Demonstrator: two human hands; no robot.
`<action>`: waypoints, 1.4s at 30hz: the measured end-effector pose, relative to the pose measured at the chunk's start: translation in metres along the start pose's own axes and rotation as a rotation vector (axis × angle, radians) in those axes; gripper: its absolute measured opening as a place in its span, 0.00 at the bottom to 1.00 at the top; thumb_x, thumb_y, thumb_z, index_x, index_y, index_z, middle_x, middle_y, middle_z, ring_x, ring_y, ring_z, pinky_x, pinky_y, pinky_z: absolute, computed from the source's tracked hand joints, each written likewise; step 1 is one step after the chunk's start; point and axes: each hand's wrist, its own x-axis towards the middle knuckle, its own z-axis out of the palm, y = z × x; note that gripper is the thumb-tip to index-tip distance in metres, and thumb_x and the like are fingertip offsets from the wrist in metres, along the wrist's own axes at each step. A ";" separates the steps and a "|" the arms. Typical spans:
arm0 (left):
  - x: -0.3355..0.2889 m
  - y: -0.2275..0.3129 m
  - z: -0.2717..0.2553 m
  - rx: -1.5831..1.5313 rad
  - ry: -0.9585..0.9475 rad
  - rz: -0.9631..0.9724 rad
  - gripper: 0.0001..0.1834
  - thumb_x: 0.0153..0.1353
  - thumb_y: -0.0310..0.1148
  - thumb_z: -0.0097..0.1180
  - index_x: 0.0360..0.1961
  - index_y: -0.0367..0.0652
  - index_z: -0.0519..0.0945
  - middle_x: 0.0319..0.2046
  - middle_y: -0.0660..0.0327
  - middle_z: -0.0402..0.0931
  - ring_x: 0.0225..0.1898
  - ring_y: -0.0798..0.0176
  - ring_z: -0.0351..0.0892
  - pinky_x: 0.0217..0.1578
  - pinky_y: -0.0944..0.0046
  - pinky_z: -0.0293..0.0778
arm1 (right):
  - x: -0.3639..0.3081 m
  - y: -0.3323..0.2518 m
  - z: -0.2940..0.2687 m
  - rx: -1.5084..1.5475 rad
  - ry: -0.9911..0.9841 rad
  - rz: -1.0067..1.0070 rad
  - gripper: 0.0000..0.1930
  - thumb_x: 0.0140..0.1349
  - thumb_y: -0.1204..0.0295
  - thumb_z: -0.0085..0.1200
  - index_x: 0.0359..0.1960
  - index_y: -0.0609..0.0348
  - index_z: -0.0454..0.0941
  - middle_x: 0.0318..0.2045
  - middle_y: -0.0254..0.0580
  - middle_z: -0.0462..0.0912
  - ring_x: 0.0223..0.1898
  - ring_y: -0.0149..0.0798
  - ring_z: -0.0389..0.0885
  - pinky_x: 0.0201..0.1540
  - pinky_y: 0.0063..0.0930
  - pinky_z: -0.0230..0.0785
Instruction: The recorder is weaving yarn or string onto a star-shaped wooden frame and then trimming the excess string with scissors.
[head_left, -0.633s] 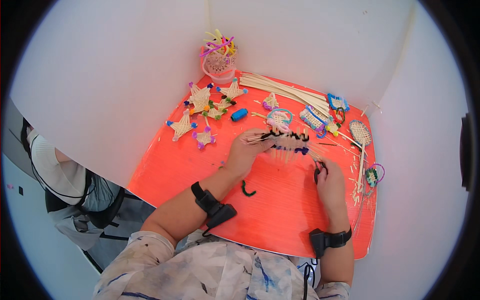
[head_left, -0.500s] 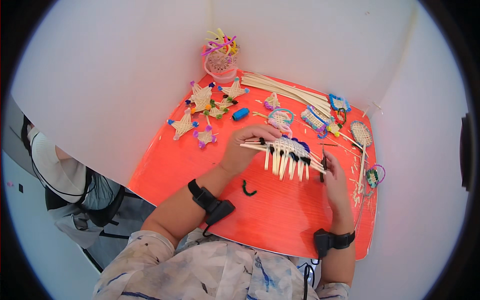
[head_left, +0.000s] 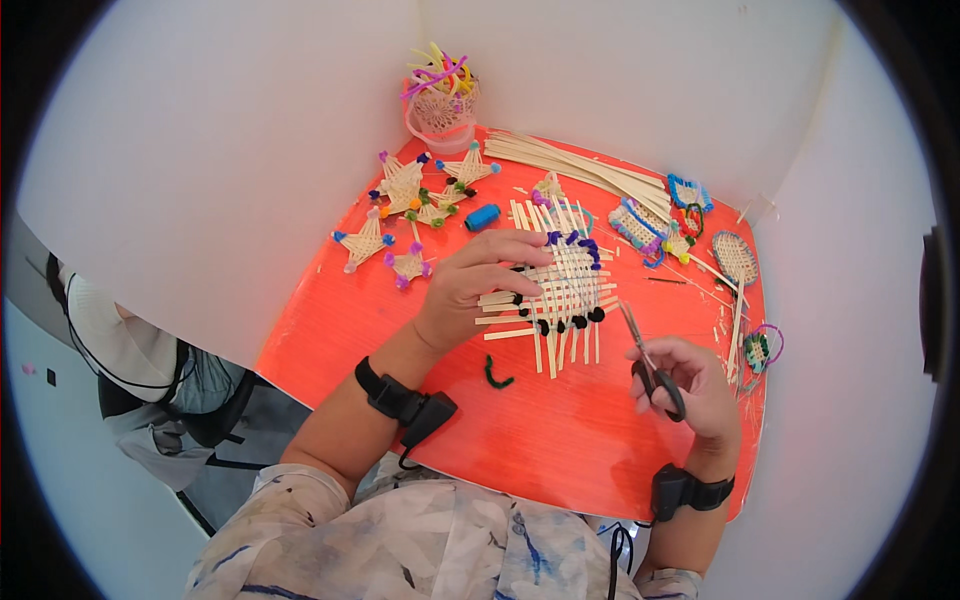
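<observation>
My left hand (head_left: 478, 285) grips the left edge of a woven mat of pale flat strips (head_left: 575, 275), fingers over its top face. Loose strip ends stick out on all sides of the mat. Dark blue fuzzy stems edge its upper right part, and black fuzzy tufts run along the lower and left edges. To the right of the mat, my right hand (head_left: 690, 385) has its fingers around black-handled scissors (head_left: 655, 380). The blades point up and left, apart from the strips. A short dark green fuzzy stem (head_left: 497, 374) lies on the table below the mat.
Several woven stars (head_left: 405, 190) lie at the left beside a blue thread spool (head_left: 482, 217). Behind are a bundle of flat strips (head_left: 580, 170) and a pink basket of fuzzy stems (head_left: 443, 110). Small woven pieces (head_left: 735, 257) and scraps line the red table's (head_left: 480, 440) right side. A person sits beyond the left partition.
The woven mat has turned from edge-on to face-up toward me. My right hand has moved off its right edge, down and right, with the scissors now plainly in view.
</observation>
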 end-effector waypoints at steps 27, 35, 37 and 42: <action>-0.005 0.001 0.016 0.124 -0.060 0.078 0.11 0.49 0.28 0.67 0.36 0.45 0.84 0.48 0.57 0.78 0.56 0.50 0.74 0.53 0.56 0.74 | 0.017 0.015 0.024 0.027 0.065 0.228 0.17 0.63 0.73 0.57 0.52 0.64 0.72 0.30 0.40 0.83 0.30 0.31 0.85 0.20 0.16 0.71; -0.006 0.002 0.017 0.116 -0.032 0.066 0.11 0.48 0.28 0.68 0.36 0.45 0.84 0.48 0.57 0.78 0.56 0.50 0.74 0.53 0.56 0.74 | 0.018 0.016 0.024 0.035 0.053 0.201 0.17 0.63 0.73 0.56 0.52 0.64 0.72 0.30 0.41 0.83 0.30 0.31 0.84 0.20 0.16 0.71; -0.006 0.002 0.017 0.134 -0.049 0.079 0.11 0.48 0.28 0.68 0.36 0.44 0.84 0.48 0.57 0.78 0.56 0.50 0.74 0.53 0.56 0.74 | 0.018 0.016 0.024 0.042 0.047 0.198 0.16 0.63 0.73 0.56 0.52 0.64 0.72 0.31 0.41 0.83 0.30 0.32 0.84 0.20 0.17 0.71; -0.006 0.001 0.018 0.131 -0.026 0.067 0.11 0.49 0.28 0.68 0.36 0.45 0.84 0.48 0.57 0.78 0.56 0.50 0.74 0.53 0.56 0.74 | 0.019 0.015 0.025 0.065 0.062 0.191 0.17 0.63 0.74 0.57 0.52 0.64 0.73 0.30 0.42 0.83 0.29 0.32 0.84 0.20 0.17 0.72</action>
